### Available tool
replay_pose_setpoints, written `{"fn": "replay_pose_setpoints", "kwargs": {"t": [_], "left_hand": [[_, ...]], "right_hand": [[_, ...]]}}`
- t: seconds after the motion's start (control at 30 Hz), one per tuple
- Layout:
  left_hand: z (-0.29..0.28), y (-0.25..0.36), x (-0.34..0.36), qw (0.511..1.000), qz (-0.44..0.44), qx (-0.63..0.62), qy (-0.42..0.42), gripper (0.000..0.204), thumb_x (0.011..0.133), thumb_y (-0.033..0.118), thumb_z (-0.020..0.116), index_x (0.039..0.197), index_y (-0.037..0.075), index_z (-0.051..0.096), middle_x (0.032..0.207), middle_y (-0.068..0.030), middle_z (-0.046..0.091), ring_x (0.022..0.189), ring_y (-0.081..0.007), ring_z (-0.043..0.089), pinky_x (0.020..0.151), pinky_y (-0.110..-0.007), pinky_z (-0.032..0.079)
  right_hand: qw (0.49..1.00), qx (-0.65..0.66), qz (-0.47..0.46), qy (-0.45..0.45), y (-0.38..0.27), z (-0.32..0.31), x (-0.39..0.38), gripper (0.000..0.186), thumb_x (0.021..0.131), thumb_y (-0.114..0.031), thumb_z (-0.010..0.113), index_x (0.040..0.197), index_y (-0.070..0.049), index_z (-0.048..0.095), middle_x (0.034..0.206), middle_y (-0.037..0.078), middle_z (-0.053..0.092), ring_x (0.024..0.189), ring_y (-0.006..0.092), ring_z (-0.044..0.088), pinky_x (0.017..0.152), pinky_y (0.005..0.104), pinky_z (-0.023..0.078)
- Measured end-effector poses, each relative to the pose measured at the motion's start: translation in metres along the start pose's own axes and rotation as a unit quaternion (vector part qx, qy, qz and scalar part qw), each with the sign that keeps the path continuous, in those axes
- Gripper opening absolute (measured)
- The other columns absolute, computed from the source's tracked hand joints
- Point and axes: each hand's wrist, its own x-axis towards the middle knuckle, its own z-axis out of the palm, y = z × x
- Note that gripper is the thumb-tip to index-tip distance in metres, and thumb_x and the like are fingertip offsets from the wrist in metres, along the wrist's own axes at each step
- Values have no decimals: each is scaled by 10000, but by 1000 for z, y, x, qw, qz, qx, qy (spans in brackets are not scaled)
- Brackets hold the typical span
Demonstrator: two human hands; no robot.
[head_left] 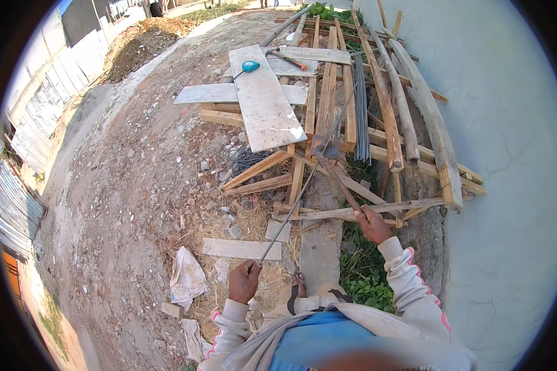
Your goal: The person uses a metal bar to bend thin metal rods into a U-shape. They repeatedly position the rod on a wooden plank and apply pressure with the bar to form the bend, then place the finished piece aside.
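Observation:
My left hand (245, 281) is closed around the lower end of a long thin steel rod (297, 203). The rod slants up and to the right, over the stacked timber. My right hand (373, 224) grips the brown handle of a hammer-like tool (345, 188). Its rusty, blocky head lies at or close to the rod, beside the timber; whether the two touch, I cannot tell. A pale board (263, 102) rests across the pile beyond my hands. On the boards are a teal tape measure (250, 66) and a claw hammer (289, 60) with an orange grip end.
Wooden beams (323, 99) and a bundle of steel rods (361, 117) lie stacked ahead. Thick poles (428, 117) lean near the pale wall (501, 154) at right. A white sack (187, 277) and a loose plank (241, 248) lie on rubble-strewn ground to the left.

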Motion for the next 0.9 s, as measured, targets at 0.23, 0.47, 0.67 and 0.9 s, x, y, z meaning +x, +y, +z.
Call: {"fn": "replay_pose_setpoints", "kwargs": {"t": [0.23, 0.47, 0.67, 0.9], "left_hand": [[1, -16, 0, 1000, -28, -5, -11, 349, 981, 314, 628, 835, -3, 644, 654, -175, 581, 584, -288, 549, 596, -413, 446], [0, -9, -5, 1000, 3, -26, -6, 299, 989, 263, 612, 860, -5, 640, 652, -173, 572, 583, -275, 543, 597, -410, 443], [-11, -7, 1, 993, -15, -91, -76, 277, 1002, 248, 595, 907, 0, 673, 647, -30, 529, 572, -113, 516, 531, -300, 479], [-18, -10, 8, 968, -54, -183, -160, 274, 1021, 253, 573, 959, 11, 685, 667, 24, 518, 573, -59, 506, 525, -244, 491]], "right_hand": [[995, -13, -38, 89, 24, 33, -87, 422, 1051, -436, 536, 988, -22, 585, 803, 250, 606, 781, 498, 603, 672, 517, 475], [988, -17, -42, 146, 20, -1, -37, 474, 1053, -472, 529, 974, -7, 578, 754, 203, 559, 707, 401, 569, 659, 468, 448], [990, -51, 5, 133, 10, -40, -39, 520, 1050, -502, 504, 1023, 5, 615, 793, 210, 597, 768, 378, 617, 702, 455, 463], [996, -1, 35, 83, 17, -9, -30, 517, 1054, -492, 515, 938, 7, 584, 718, 126, 510, 687, 246, 532, 658, 406, 435]]}}
